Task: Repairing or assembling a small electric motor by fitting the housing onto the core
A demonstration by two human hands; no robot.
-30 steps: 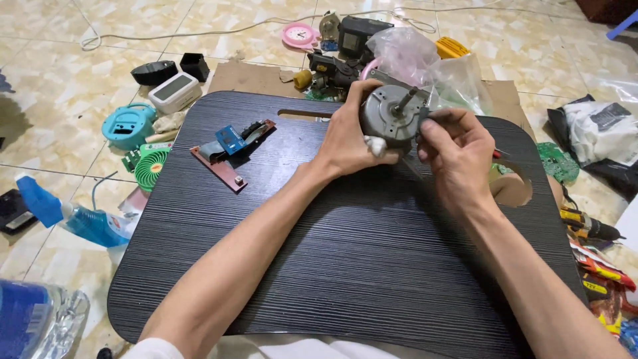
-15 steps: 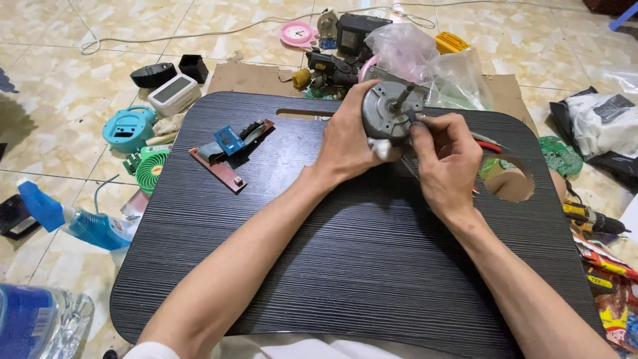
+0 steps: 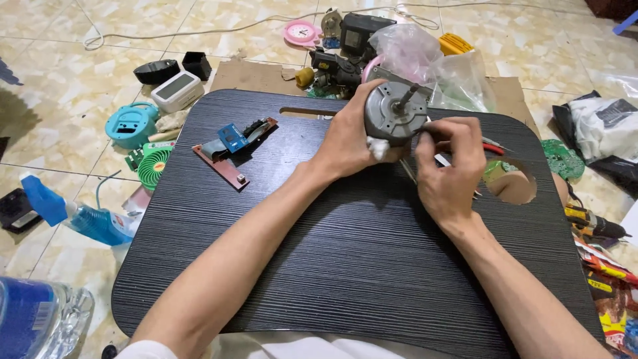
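While both hands grip grey motor, black ridged lap board, cluttered tiled floor

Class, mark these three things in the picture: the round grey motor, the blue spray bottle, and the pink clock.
round grey motor (image 3: 393, 114), head view, on its flat front face.
blue spray bottle (image 3: 100, 226), head view, on its body.
pink clock (image 3: 303, 31), head view, on its dial.

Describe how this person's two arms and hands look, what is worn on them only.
Both forearms are bare right down to the hands. The left hand and right hand wear no gloves, and no rings, watch or bracelets show. A strip of white clothing appears at the bottom edge, near the left upper arm.
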